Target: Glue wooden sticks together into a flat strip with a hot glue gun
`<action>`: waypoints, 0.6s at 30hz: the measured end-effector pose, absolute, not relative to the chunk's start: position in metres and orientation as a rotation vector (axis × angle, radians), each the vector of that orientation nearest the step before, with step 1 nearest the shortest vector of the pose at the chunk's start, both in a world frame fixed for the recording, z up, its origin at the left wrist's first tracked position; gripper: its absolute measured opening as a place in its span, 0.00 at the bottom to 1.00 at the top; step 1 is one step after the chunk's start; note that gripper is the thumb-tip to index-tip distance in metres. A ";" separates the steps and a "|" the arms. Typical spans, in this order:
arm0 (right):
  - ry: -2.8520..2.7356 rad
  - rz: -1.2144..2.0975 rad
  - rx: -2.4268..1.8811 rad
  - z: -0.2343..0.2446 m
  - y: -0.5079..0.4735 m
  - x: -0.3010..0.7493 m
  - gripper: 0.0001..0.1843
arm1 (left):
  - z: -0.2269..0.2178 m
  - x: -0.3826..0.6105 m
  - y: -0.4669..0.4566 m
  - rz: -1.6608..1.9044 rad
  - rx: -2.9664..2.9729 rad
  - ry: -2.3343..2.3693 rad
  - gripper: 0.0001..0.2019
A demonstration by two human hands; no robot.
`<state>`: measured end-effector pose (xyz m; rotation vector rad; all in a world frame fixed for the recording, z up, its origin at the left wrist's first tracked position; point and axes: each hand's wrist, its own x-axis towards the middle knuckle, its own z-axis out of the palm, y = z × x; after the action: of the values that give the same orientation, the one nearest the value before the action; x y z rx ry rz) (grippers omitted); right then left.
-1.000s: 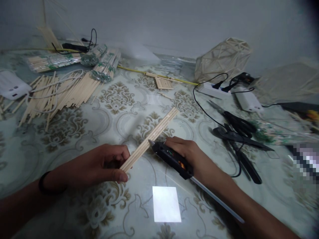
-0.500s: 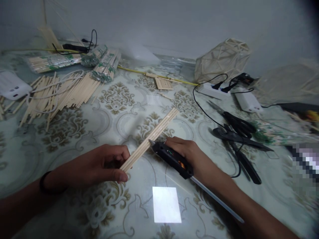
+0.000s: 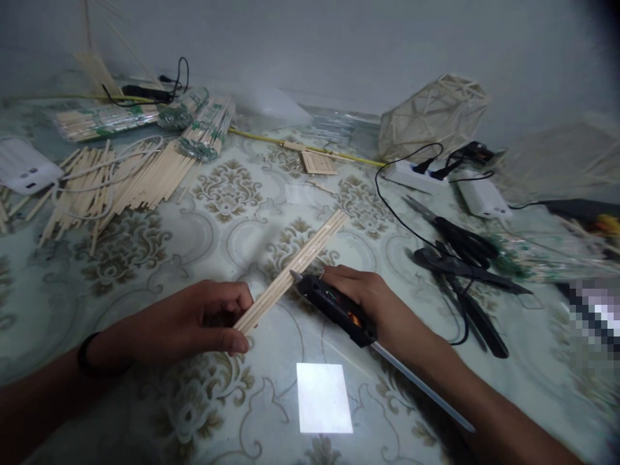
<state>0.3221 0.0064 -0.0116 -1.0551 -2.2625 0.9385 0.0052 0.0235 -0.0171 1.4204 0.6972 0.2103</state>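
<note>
Between the thumb and fingers of my left hand [image 3: 194,320] is the near end of a narrow strip of wooden sticks [image 3: 290,271] lying side by side. The strip slants away to the upper right, above the patterned tabletop. My right hand [image 3: 365,297] is wrapped round a black hot glue gun [image 3: 336,310]. Its metal nozzle [image 3: 294,276] meets the strip's right edge near the middle; I cannot tell whether glue is coming out. A long translucent glue stick [image 3: 421,387] sticks out of the gun's rear. The trigger is hidden by my fingers.
Loose sticks [image 3: 140,177] and bagged sticks [image 3: 208,126] lie at left by a white device [image 3: 26,166]. A small stick panel [image 3: 318,163] is at the back. At right are scissors [image 3: 455,232], pliers [image 3: 465,278], a power strip [image 3: 416,175] and a stick frame [image 3: 433,116].
Almost nothing differs. The glue gun's nozzle has shifted very slightly along the strip's edge; my left hand and the strip hold still.
</note>
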 end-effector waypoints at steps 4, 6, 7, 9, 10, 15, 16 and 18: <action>-2.278 0.930 -1.048 -0.013 0.006 0.324 0.19 | -0.017 0.006 0.024 0.216 1.439 0.698 0.17; -2.286 0.924 -1.044 -0.013 0.006 0.324 0.18 | -0.018 0.007 0.024 0.215 1.442 0.693 0.17; -2.290 0.920 -1.044 -0.013 0.006 0.324 0.17 | -0.018 0.007 0.024 0.214 1.440 0.694 0.18; -2.297 0.905 -1.032 -0.013 0.007 0.325 0.15 | -0.018 0.007 0.024 0.215 1.428 0.698 0.19; -2.301 0.901 -1.024 -0.014 0.007 0.325 0.14 | -0.018 0.007 0.023 0.212 1.420 0.702 0.19; -2.300 0.893 -1.018 -0.015 0.007 0.326 0.14 | -0.020 0.003 0.024 0.201 1.423 0.700 0.19; -2.300 0.894 -1.019 -0.015 0.007 0.327 0.14 | -0.021 0.003 0.024 0.205 1.427 0.697 0.18; -2.301 0.899 -1.017 -0.015 0.006 0.328 0.13 | -0.022 0.004 0.025 0.218 1.434 0.684 0.18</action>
<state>0.3279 0.0057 -0.0153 -1.0173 -2.3011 0.8989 0.0043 0.0247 -0.0221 1.4337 0.6835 0.2184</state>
